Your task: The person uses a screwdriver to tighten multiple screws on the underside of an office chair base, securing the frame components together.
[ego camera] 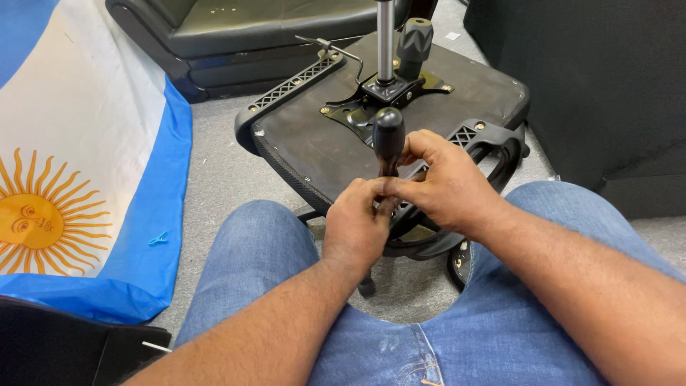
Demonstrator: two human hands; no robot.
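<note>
While both hands meet just past the knees, the work in hand reads as driving or loosening a fastener on the near armrest bracket of an overturned office-chair seat. Left hand (355, 227): grip closed, fingertips pinched round the lower shaft of a black-handled screwdriver (389, 139), near the tip; the tip itself is hidden behind the fingers. Right hand (444, 187): grip closed too, fingers wrapped about the same shaft just below the bulbous handle, touching the left fingertips. Tool stands roughly upright, handle topmost.

Armrest bracket (493, 143) lies under the hands at the near right edge of the seat pan (307, 146), which rests upside down on the grey carpet floor. Farther off, the metal tilt mechanism plate (371, 100) is bolted at centre, with the gas lift cylinder (386, 39) rising from it and a black knob (414, 43) just right of it.

Judgement: next move calls for keeping the tip seated while the handle turns. Slippage is the risk.
</note>
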